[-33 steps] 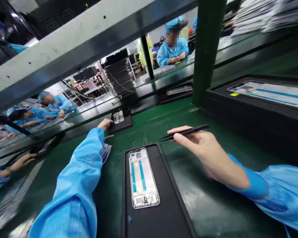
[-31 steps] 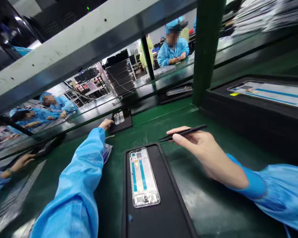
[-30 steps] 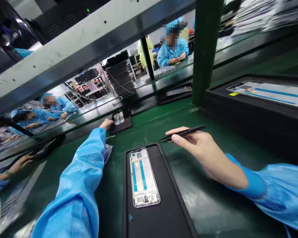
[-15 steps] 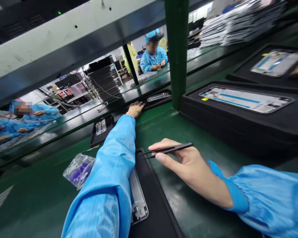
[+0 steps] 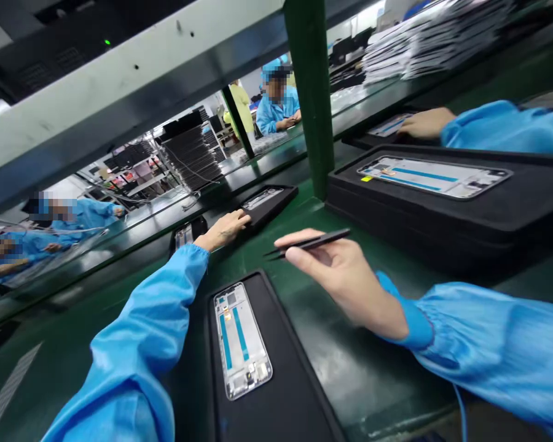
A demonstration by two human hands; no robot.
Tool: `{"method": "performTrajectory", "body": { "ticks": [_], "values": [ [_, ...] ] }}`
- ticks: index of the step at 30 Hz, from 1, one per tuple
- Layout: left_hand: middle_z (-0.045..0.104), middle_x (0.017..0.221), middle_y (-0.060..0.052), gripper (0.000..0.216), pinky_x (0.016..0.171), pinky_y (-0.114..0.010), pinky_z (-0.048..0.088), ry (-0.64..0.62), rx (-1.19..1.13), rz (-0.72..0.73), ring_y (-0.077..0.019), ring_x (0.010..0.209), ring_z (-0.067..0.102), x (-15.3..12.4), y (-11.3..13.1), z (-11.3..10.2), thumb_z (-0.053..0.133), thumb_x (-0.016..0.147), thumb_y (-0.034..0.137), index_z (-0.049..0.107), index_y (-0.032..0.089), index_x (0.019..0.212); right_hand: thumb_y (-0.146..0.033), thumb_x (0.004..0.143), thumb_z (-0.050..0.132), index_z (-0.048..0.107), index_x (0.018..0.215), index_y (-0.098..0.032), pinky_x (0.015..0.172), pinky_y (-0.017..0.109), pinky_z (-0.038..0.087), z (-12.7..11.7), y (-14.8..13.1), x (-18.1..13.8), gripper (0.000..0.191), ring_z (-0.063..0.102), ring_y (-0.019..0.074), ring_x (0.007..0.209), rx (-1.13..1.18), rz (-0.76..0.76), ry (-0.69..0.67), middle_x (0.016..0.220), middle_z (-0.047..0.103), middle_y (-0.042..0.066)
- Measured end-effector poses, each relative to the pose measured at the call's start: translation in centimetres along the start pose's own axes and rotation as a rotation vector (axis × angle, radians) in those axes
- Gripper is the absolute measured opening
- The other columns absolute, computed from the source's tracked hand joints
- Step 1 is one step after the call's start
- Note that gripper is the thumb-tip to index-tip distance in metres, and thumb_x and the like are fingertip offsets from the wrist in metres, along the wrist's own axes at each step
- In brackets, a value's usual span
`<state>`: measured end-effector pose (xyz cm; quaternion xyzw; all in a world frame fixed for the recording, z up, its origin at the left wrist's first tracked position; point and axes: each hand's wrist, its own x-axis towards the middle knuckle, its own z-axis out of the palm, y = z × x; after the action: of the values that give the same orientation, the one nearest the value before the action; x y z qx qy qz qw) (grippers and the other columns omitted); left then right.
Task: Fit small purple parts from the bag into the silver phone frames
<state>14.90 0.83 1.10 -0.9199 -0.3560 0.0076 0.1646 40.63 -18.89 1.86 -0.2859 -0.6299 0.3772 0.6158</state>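
Observation:
My left hand [image 5: 225,230] reaches out over the bench, its fingers closed at the near left end of a black foam tray [image 5: 282,205]. A silver phone frame [image 5: 262,198] lies in that tray. My right hand [image 5: 336,270] holds black tweezers [image 5: 316,241] between thumb and fingers; their tips point left, slightly apart, with nothing between them. In front of me is another black foam tray [image 5: 295,387], holding a phone frame [image 5: 242,344] with two blue strips. My right hand is above and to the right of it, not touching.
Stacked black trays [image 5: 442,227] with a phone frame [image 5: 437,176] stand at the right, beside a green post [image 5: 308,98]. Behind them a co-worker's hand [image 5: 426,123] touches a frame in another tray. Beyond my left hand lies a further tray [image 5: 198,227]. A metal shelf [image 5: 120,92] crosses overhead.
My left hand and the tray at its fingers have shifted left, away from the post. My left sleeve no longer covers the near phone frame. The right hand still holds the tweezers.

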Motion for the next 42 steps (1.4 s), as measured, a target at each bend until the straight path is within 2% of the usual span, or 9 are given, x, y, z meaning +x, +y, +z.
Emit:
{"method": "performTrajectory", "body": {
  "ticks": [6,10,15,19,27,33,36,39,42],
  "values": [
    [0.055,0.116,-0.009,0.032,0.091,-0.030,0.050,0.116,-0.100,-0.053,-0.0179,0.102,0.057,-8.9,6.5,-6.5,0.044,0.104,0.019,0.045,0.020,0.136,-0.029,0.087,0.072,0.077,0.092,-0.023,0.073,0.032,0.058,-0.8,1.1,3.0,0.009,0.072,0.0166,0.076,-0.026,-0.149,0.284,0.084,0.075,0.001],
    [0.058,0.102,-0.007,0.031,0.073,-0.028,0.049,0.214,-0.105,0.068,-0.0170,0.086,0.055,-15.2,13.8,-10.6,0.045,0.102,0.015,0.047,0.019,0.132,-0.024,0.085,0.073,0.078,0.091,-0.018,0.063,0.028,0.053,-1.4,2.5,5.0,0.010,0.070,0.0137,0.069,0.003,-0.219,0.395,0.077,0.072,0.002],
    [0.058,0.089,-0.006,0.030,0.063,-0.029,0.046,0.075,-0.077,0.145,-0.0159,0.073,0.050,-19.6,22.6,-14.1,0.033,0.105,0.013,0.049,0.013,0.130,-0.023,0.085,0.072,0.078,0.094,-0.017,0.063,0.029,0.053,-2.4,3.9,6.5,0.013,0.071,0.0160,0.071,-0.129,-0.215,0.449,0.077,0.072,0.005],
    [0.055,0.088,-0.005,0.030,0.057,-0.033,0.047,-0.052,-0.156,0.216,-0.0166,0.067,0.050,-20.0,25.8,-14.3,0.033,0.105,0.016,0.053,0.008,0.126,-0.019,0.084,0.071,0.077,0.090,-0.017,0.065,0.032,0.054,-2.5,5.1,7.0,0.009,0.071,0.0183,0.071,-0.208,-0.094,0.452,0.079,0.073,0.008],
    [0.050,0.083,-0.004,0.024,0.041,-0.034,0.035,0.081,-0.248,0.205,-0.0159,0.059,0.052,-18.2,28.4,-11.8,0.037,0.101,0.013,0.059,0.010,0.107,-0.014,0.079,0.071,0.075,0.081,-0.017,0.066,0.037,0.053,-2.4,7.1,7.3,0.005,0.068,0.0207,0.066,-0.269,-0.028,0.411,0.070,0.067,0.007],
    [0.059,0.083,-0.004,0.025,0.056,-0.033,0.044,0.240,-0.162,0.041,-0.0176,0.072,0.060,-17.5,24.2,-9.5,0.039,0.107,0.024,0.061,0.017,0.100,-0.017,0.075,0.074,0.076,0.081,-0.018,0.070,0.041,0.053,-1.7,7.3,6.3,0.006,0.068,0.0229,0.068,-0.319,-0.021,0.324,0.071,0.068,0.007],
    [0.063,0.083,-0.006,0.028,0.067,-0.034,0.047,0.175,-0.088,-0.111,-0.0198,0.078,0.062,-18.6,21.2,-8.0,0.043,0.107,0.031,0.060,0.017,0.090,-0.023,0.077,0.074,0.077,0.087,-0.020,0.076,0.042,0.054,0.2,7.0,4.9,0.011,0.070,0.0243,0.074,-0.329,-0.002,0.233,0.078,0.072,0.008],
    [0.064,0.083,-0.005,0.035,0.068,-0.035,0.047,0.119,-0.182,-0.057,-0.0207,0.075,0.061,-19.6,20.3,-7.5,0.043,0.106,0.047,0.060,0.018,0.094,-0.034,0.080,0.074,0.077,0.093,-0.021,0.072,0.041,0.057,3.2,6.4,3.1,0.018,0.072,0.0261,0.077,-0.301,0.095,0.076,0.080,0.074,0.008],
    [0.063,0.083,-0.005,0.017,0.063,-0.035,0.045,0.087,-0.255,-0.002,-0.0209,0.073,0.061,-19.8,21.2,-8.1,0.049,0.103,0.027,0.060,0.016,0.098,-0.040,0.083,0.072,0.076,0.096,-0.023,0.078,0.041,0.059,6.2,5.8,1.5,0.022,0.074,0.0260,0.079,-0.304,0.181,-0.051,0.078,0.075,0.006]
  ]
}}
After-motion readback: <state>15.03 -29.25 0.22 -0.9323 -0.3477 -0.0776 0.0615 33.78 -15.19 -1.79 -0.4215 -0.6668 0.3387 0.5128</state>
